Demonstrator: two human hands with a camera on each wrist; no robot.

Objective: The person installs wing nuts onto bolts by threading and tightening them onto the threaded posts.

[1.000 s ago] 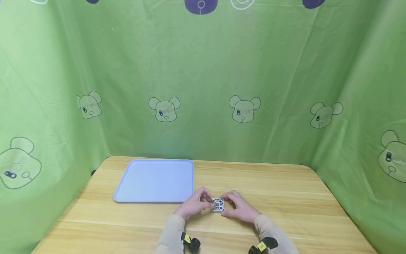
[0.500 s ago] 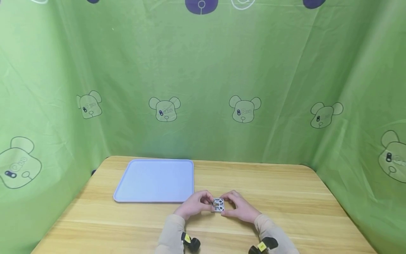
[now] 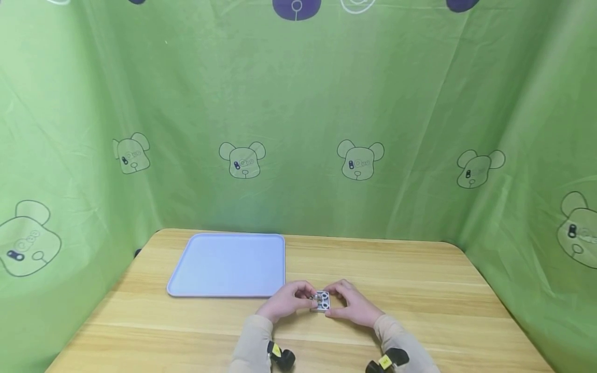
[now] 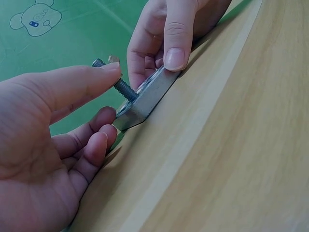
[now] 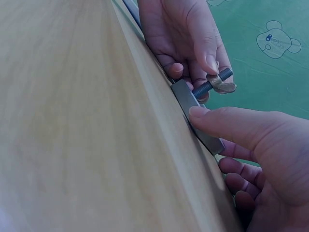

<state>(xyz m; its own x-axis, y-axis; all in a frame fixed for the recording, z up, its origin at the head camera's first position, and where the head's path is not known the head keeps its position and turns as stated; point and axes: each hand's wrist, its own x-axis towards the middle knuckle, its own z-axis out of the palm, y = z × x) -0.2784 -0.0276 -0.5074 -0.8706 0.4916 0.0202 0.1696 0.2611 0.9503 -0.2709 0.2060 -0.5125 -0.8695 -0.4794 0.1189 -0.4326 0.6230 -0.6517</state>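
A small square metal block (image 3: 326,300) with round holes lies on the table between both hands. From its left end a threaded bolt (image 4: 126,91) sticks up. A brass-coloured wing nut (image 5: 224,87) sits on the bolt's upper part, above the block's face. My left hand (image 3: 285,301) pinches this wing nut, thumb on one side; its other fingers curl beside the block's left end. My right hand (image 3: 355,305) grips the block by its edges, thumb on the near side (image 5: 205,128). The fingertips behind the block are partly hidden.
A light blue tray (image 3: 228,264) lies at the back left, close behind my left hand. The wooden table (image 3: 420,290) stretches away to the right. Green curtains (image 3: 298,197) enclose the table at the back and sides.
My left thumb and fingers have shifted slightly across the left part of the block, around the wing nut. My right hand and the block have stayed in place.
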